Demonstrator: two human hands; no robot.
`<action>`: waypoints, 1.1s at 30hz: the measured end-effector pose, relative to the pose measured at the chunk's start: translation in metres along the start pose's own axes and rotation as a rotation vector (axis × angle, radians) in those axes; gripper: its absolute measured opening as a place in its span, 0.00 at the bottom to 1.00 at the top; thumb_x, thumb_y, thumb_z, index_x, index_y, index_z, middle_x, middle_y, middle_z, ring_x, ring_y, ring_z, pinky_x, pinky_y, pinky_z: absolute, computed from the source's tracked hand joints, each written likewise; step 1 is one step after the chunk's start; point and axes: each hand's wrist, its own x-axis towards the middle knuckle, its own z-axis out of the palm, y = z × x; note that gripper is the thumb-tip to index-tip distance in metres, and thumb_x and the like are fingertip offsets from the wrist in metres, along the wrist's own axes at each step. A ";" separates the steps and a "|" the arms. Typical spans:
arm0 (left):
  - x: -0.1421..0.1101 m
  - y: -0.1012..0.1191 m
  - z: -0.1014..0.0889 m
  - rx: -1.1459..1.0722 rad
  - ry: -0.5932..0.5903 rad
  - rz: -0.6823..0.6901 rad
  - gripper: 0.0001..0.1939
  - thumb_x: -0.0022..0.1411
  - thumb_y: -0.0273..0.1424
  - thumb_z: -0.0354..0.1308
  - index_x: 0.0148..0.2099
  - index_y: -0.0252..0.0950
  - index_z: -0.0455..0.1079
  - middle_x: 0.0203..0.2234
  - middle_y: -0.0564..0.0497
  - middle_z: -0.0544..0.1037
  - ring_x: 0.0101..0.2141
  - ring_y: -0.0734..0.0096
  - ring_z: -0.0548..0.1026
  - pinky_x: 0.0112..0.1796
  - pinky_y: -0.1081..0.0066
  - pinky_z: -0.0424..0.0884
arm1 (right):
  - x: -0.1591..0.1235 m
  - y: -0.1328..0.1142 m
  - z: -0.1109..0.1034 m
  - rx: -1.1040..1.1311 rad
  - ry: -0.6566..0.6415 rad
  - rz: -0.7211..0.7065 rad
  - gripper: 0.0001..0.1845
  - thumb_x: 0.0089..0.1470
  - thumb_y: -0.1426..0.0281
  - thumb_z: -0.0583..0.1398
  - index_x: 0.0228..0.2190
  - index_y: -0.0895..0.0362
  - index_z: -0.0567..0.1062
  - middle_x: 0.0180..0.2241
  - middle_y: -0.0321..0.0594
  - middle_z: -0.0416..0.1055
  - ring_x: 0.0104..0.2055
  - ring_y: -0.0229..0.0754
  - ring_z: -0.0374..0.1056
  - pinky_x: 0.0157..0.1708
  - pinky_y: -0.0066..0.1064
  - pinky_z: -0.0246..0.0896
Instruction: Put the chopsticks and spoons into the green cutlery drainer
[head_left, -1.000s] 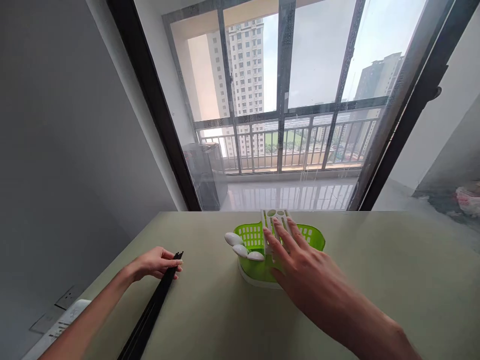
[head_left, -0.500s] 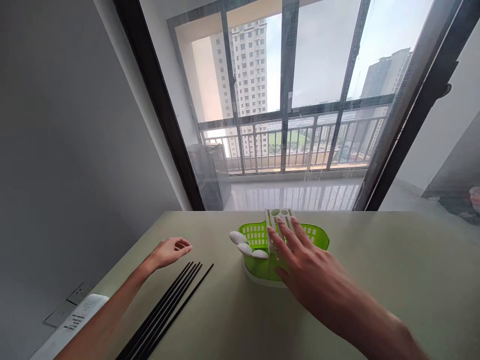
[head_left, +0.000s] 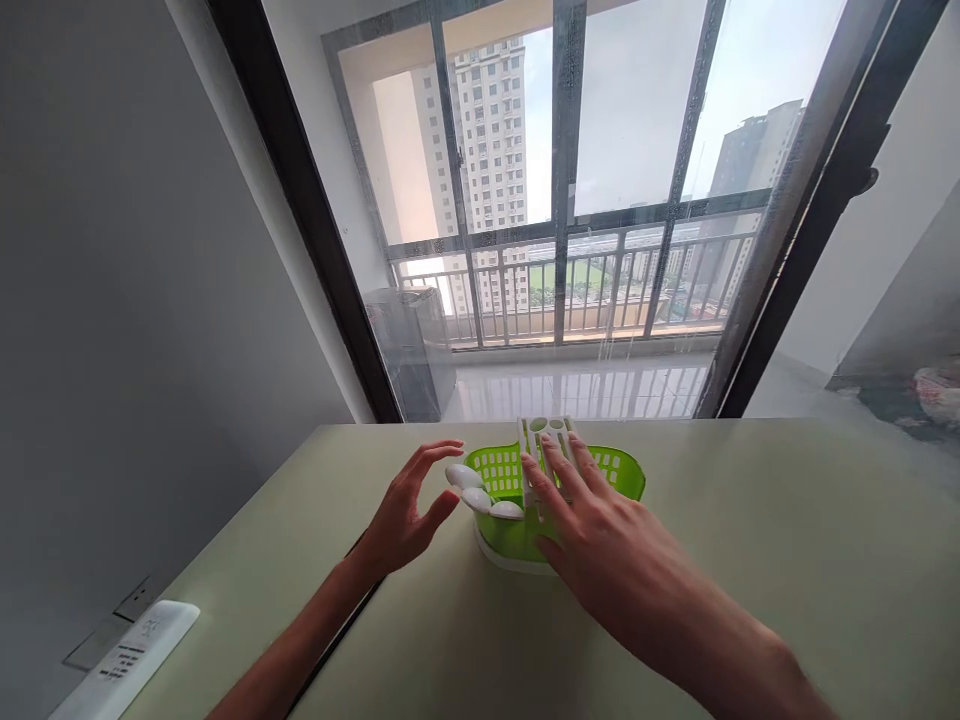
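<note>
A green plastic basket point(head_left: 506, 540) with a white base stands on the table, with a slotted white holder point(head_left: 538, 426) across its middle. Over that holder my right hand point(head_left: 600, 520) lies with fingers stretched out; whether it presses on it I cannot tell. Several white spoons point(head_left: 475, 500) lean at the basket's left side, bowls outward. My left hand point(head_left: 405, 510) is just left of them, thumb and fingers apart, holding nothing. Beneath my left forearm, black chopsticks point(head_left: 346, 628) are mostly hidden.
A white remote control point(head_left: 127, 660) lies at the table's left edge, near a wall socket point(head_left: 137, 598). Beyond the pale green table point(head_left: 750, 560) is a glass door with a dark frame point(head_left: 322, 240). The grey wall borders the left.
My left hand has moved right from beside the chopsticks to the spoons, opening its fingers. My right hand stays over the holder. The view has shifted slightly.
</note>
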 end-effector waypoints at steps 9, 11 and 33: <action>0.021 0.004 0.030 0.158 -0.059 0.262 0.22 0.54 0.46 0.73 0.46 0.41 0.76 0.43 0.47 0.81 0.45 0.59 0.77 0.52 0.57 0.71 | 0.003 0.000 -0.004 0.039 -0.042 0.002 0.43 0.63 0.76 0.60 0.73 0.60 0.49 0.74 0.58 0.36 0.74 0.72 0.30 0.60 0.58 0.67; 0.027 0.003 0.034 0.167 -0.052 0.308 0.19 0.55 0.44 0.74 0.43 0.41 0.77 0.40 0.48 0.82 0.42 0.61 0.77 0.49 0.59 0.72 | 0.003 0.000 -0.005 0.046 -0.059 -0.001 0.43 0.63 0.77 0.59 0.73 0.61 0.49 0.74 0.58 0.36 0.74 0.72 0.29 0.61 0.58 0.65; 0.044 -0.005 0.005 -0.028 0.434 0.069 0.11 0.57 0.39 0.71 0.27 0.39 0.81 0.21 0.52 0.80 0.26 0.69 0.77 0.27 0.72 0.72 | 0.005 0.004 -0.018 0.091 -0.143 -0.013 0.43 0.63 0.79 0.57 0.73 0.58 0.46 0.75 0.52 0.32 0.74 0.66 0.25 0.63 0.57 0.63</action>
